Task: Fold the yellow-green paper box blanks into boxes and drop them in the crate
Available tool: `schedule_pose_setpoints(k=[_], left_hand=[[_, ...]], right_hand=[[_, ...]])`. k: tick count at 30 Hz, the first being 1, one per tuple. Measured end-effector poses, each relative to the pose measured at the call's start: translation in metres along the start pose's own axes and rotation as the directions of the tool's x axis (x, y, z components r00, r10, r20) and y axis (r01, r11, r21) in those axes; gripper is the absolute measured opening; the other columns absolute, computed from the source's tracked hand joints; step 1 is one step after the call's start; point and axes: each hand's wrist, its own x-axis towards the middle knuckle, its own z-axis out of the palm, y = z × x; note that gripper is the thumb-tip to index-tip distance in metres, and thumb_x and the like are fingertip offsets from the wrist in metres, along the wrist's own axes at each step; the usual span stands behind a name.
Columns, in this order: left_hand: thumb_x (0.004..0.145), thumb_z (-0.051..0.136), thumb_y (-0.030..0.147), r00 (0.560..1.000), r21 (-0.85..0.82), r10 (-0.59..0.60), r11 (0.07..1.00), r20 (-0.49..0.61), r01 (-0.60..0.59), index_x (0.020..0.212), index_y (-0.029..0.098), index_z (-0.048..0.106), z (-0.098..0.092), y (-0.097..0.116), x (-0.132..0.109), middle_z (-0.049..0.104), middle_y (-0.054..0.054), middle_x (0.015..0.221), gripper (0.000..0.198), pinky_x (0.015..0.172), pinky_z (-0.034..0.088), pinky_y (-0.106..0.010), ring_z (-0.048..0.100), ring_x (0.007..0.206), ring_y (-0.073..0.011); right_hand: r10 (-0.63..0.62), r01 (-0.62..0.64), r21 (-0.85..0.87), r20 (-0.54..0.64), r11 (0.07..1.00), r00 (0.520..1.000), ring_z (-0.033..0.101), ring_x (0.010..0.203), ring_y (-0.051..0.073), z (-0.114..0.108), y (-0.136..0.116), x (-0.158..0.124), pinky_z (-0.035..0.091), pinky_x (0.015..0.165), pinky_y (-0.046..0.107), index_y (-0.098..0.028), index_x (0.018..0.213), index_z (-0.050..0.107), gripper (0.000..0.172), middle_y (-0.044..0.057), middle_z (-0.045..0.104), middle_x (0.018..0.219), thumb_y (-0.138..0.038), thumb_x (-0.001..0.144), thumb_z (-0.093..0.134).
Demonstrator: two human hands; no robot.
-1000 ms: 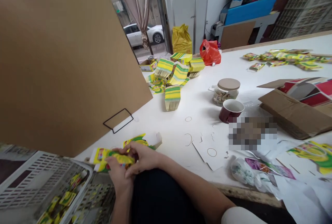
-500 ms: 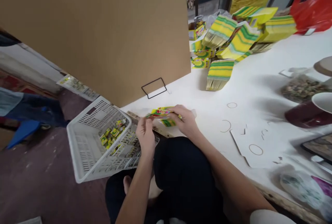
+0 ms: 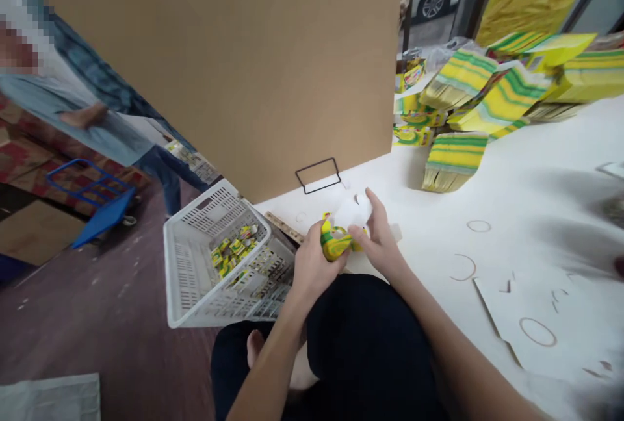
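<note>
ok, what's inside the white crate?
Inside the white crate: a loose pile of small yellow-and-green packs, more glimpsed through the slotted near wall. Not visible: whatever lies beneath the top packs, and the floor strip that wall covers.

Packing workshop: carton stacks (image 3: 455, 161), crate (image 3: 169, 271), blue trolley (image 3: 104, 218).

One left hand (image 3: 316, 262) and one right hand (image 3: 383, 239) had one yellow-green carton (image 3: 334, 247) at their fingers. Left of the fingers stood one white crate (image 3: 178, 265); its small packs (image 3: 234, 252) were too tiny to count. Just beyond the fingertips were one black wire frame (image 3: 318, 162) and one brown board (image 3: 263, 70). Rightward and farther off were at least four bundles (image 3: 458, 145). Nearer, right of the fingers, lay at least three thin rings (image 3: 478, 221) and one white sheet (image 3: 507, 307). Far left was one blue trolley (image 3: 104, 218).
</note>
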Motion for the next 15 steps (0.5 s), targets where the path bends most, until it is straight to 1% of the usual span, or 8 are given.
schedule_pose_setpoints(k=[2, 4, 6, 8, 10, 12, 13, 15], left_hand=[[0.079, 0.075, 0.028, 0.997, -0.005, 0.076, 0.997, -0.023, -0.076, 0.139, 0.019, 0.046, 0.003, 0.0, -0.004, 0.065, -0.015, 0.132, 0.067, 0.1, 0.053, -0.045, 0.065, 0.119, -0.0314], [0.08, 0.073, 0.025, 0.988, 0.009, 0.146, 0.989, -0.042, -0.146, 0.142, 0.021, 0.043, 0.003, -0.001, -0.006, 0.062, -0.015, 0.136, 0.069, 0.103, 0.052, -0.047, 0.064, 0.122, -0.0313], [0.082, 0.072, 0.024, 0.976, 0.03, 0.205, 0.979, -0.074, -0.203, 0.143, 0.021, 0.041, 0.003, -0.003, -0.008, 0.062, -0.015, 0.135, 0.069, 0.103, 0.052, -0.048, 0.064, 0.121, -0.0314], [0.084, 0.07, 0.025, 0.958, 0.043, 0.267, 0.964, -0.103, -0.264, 0.145, 0.022, 0.039, 0.004, -0.005, -0.008, 0.061, -0.015, 0.133, 0.069, 0.101, 0.053, -0.047, 0.064, 0.119, -0.0309], [0.086, 0.069, 0.026, 0.94, 0.054, 0.323, 0.946, -0.106, -0.319, 0.147, 0.022, 0.037, 0.005, -0.008, -0.008, 0.061, -0.015, 0.13, 0.07, 0.097, 0.055, -0.045, 0.065, 0.116, -0.0298], [0.084, 0.07, 0.024, 0.924, 0.075, 0.372, 0.927, -0.084, -0.366, 0.148, 0.022, 0.035, 0.007, -0.011, -0.007, 0.061, -0.014, 0.126, 0.072, 0.092, 0.057, -0.043, 0.066, 0.11, -0.0292], [0.083, 0.07, 0.023, 0.916, 0.086, 0.394, 0.918, -0.073, -0.388, 0.148, 0.022, 0.035, 0.009, -0.012, -0.006, 0.061, -0.014, 0.124, 0.073, 0.09, 0.057, -0.042, 0.067, 0.108, -0.0288], [0.081, 0.07, 0.02, 0.899, 0.096, 0.433, 0.899, -0.059, -0.427, 0.148, 0.023, 0.035, 0.011, -0.016, -0.005, 0.06, -0.012, 0.119, 0.075, 0.086, 0.058, -0.039, 0.067, 0.104, -0.0275]], right_hand=[[0.251, -0.277, 0.258, 0.131, 0.925, 0.959, 0.064, 0.121, 0.026, 0.004, 0.001, -0.001, 0.057, 0.101, 0.044, -0.025, 0.159, 0.026, 0.091, 0.014, 0.055, 0.144, -0.06, 0.086, 0.067], [0.357, -0.417, 0.405, 0.218, 0.814, 0.909, 0.066, 0.116, 0.023, 0.006, -0.002, -0.002, 0.059, 0.097, 0.039, -0.029, 0.155, 0.031, 0.092, 0.01, 0.063, 0.134, -0.058, 0.08, 0.076], [0.352, -0.422, 0.492, 0.233, 0.762, 0.907, 0.065, 0.12, 0.023, 0.007, -0.007, -0.003, 0.058, 0.1, 0.038, -0.03, 0.146, 0.044, 0.086, 0.007, 0.068, 0.126, -0.054, 0.073, 0.084], [0.335, -0.457, 0.522, 0.316, 0.72, 0.888, 0.064, 0.123, 0.024, 0.007, -0.012, -0.004, 0.057, 0.103, 0.04, -0.028, 0.132, 0.057, 0.073, 0.007, 0.071, 0.12, -0.056, 0.071, 0.085], [0.325, -0.557, 0.496, 0.479, 0.666, 0.815, 0.064, 0.122, 0.026, 0.006, -0.015, -0.005, 0.056, 0.105, 0.043, -0.024, 0.119, 0.066, 0.063, 0.01, 0.073, 0.115, -0.063, 0.073, 0.081], [0.302, -0.626, 0.458, 0.598, 0.631, 0.742, 0.065, 0.122, 0.027, 0.005, -0.016, -0.005, 0.053, 0.109, 0.044, -0.021, 0.113, 0.069, 0.06, 0.011, 0.074, 0.114, -0.067, 0.075, 0.078], [0.289, -0.637, 0.455, 0.623, 0.622, 0.727, 0.064, 0.124, 0.026, 0.005, -0.016, -0.005, 0.052, 0.111, 0.044, -0.021, 0.114, 0.07, 0.061, 0.011, 0.074, 0.116, -0.068, 0.075, 0.077], [0.267, -0.635, 0.469, 0.633, 0.615, 0.726, 0.063, 0.127, 0.026, 0.005, -0.016, -0.004, 0.049, 0.115, 0.044, -0.022, 0.12, 0.069, 0.064, 0.01, 0.073, 0.121, -0.069, 0.077, 0.075]])
